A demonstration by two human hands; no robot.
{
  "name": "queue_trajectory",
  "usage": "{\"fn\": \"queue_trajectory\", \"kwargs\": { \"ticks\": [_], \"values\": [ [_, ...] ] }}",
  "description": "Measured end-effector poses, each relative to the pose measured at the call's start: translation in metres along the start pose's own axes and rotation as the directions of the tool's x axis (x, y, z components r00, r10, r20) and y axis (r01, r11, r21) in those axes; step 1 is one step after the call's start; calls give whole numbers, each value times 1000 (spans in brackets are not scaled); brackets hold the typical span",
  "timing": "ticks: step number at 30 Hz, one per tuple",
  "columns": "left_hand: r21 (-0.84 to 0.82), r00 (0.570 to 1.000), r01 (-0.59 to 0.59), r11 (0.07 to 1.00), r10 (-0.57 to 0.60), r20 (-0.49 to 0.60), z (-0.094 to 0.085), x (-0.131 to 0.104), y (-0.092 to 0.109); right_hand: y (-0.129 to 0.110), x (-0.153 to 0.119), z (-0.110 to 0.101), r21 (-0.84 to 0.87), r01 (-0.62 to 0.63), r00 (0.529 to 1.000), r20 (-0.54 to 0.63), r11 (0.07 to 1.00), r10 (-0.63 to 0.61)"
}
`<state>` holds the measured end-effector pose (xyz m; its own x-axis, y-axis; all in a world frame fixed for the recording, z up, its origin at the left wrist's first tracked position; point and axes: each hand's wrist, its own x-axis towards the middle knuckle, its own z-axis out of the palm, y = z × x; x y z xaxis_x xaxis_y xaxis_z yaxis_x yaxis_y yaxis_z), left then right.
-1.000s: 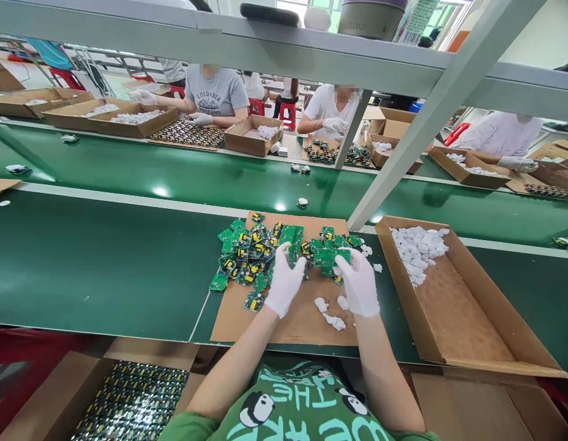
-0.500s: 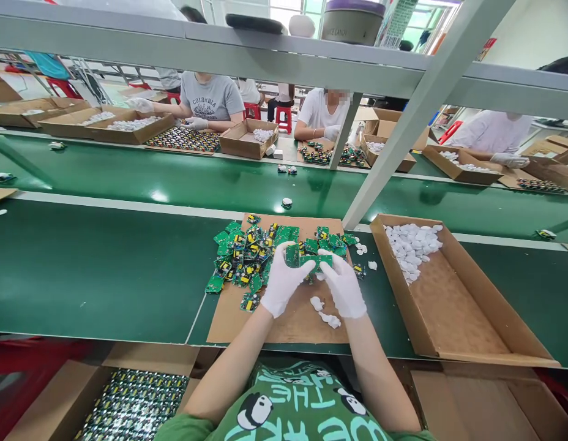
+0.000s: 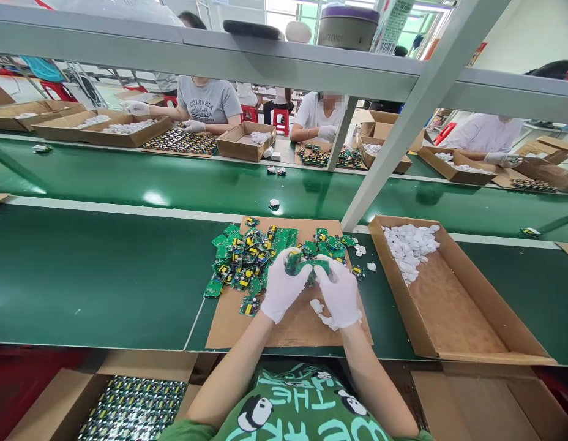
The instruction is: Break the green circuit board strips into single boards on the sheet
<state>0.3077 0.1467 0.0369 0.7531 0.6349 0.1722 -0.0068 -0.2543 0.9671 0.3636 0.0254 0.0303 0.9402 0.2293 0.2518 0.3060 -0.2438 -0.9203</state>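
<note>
My gloved left hand point(image 3: 282, 289) is closed on a green circuit board point(image 3: 292, 262), tilted at its fingers. Between my two thumbs lies another green circuit board point(image 3: 317, 264), its flat side facing me. Gripping the right part of that board is my gloved right hand point(image 3: 340, 295); the fingers behind it are hidden. Both hands are above a cardboard sheet point(image 3: 256, 327). A heap of circuit boards point(image 3: 245, 257) with yellow parts lies left of and behind my hands, and more boards point(image 3: 332, 241) lie just beyond them. Small white pieces point(image 3: 317, 305) rest near my right wrist.
On the right stands a shallow cardboard box point(image 3: 453, 294) with white pieces point(image 3: 409, 248) at its far end. A slanted metal post point(image 3: 394, 135) rises behind the sheet. Beyond runs a green conveyor belt point(image 3: 196, 184) carrying a few boards; co-workers sit across it. Below left, a box holds board panels point(image 3: 134, 404).
My hands have come closer together, and the board in my left hand has tilted. My right hand has shifted slightly left and down. Boards on the far belt have moved left.
</note>
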Motion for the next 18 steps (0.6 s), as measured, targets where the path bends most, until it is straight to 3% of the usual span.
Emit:
{"fn": "queue_trajectory", "kwargs": {
  "ticks": [2,5,8,12,15,18],
  "values": [
    [30,1000,-3,1000,4,-23,0,-2,1,6,7,-4,-131,75,993,-77,988,-86],
    [72,999,24,997,-21,-39,2,-1,0,16,20,-11,-198,43,988,-135,979,-70],
    [107,998,63,992,-60,-25,9,9,-6,21,30,-13,-223,47,998,-28,974,-55],
    [139,997,69,988,-65,-39,16,25,-14,20,29,-9,-252,202,975,147,946,-169],
    [125,998,50,991,-43,-53,12,27,-13,16,26,-10,-238,282,950,205,929,-235],
    [57,999,43,997,-44,20,5,24,-7,9,27,-11,-180,312,922,295,933,-252]
  ]
}}
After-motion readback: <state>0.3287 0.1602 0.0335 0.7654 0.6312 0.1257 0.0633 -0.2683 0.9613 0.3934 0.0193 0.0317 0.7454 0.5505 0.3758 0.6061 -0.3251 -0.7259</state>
